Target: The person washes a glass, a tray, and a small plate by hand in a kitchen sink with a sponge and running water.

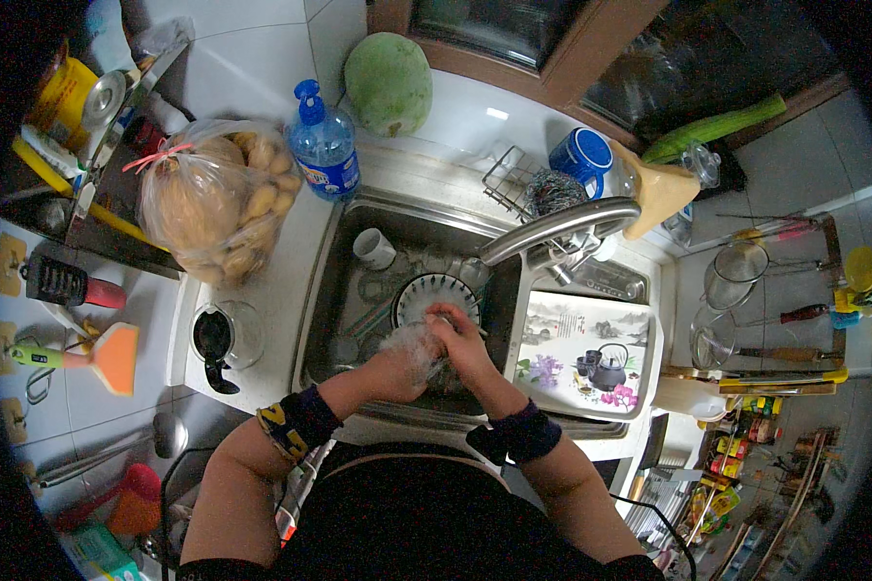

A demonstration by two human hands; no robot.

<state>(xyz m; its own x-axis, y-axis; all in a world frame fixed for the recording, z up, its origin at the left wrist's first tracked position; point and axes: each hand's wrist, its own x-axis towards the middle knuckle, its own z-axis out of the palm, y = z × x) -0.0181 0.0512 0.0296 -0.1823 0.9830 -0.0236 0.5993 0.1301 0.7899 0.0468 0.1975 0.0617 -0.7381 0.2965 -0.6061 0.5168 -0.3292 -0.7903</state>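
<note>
Over the stainless steel sink basin point(334, 319), my left hand point(410, 367) is partly covered by a whitish, translucent blur that may be a glass or mesh. My right hand point(461, 341) is beside it, fingers bent around something thin that I cannot make out. Just beyond the hands lies a round plate or bowl with a dark-patterned rim point(414, 290). A white cup point(374, 249) lies tilted near the far left of the basin, with glassware and chopsticks around it, some of it under water. The curved metal faucet point(559, 225) reaches over the basin from the right.
A decorated tray point(588, 356) covers part of the right basin. Left stand a glass pitcher with a black lid point(221, 341), a plastic bag of potatoes point(218, 196) and a blue bottle point(323, 152). Behind are a wax gourd point(389, 83), a wire rack point(509, 178) and a blue mug point(581, 156).
</note>
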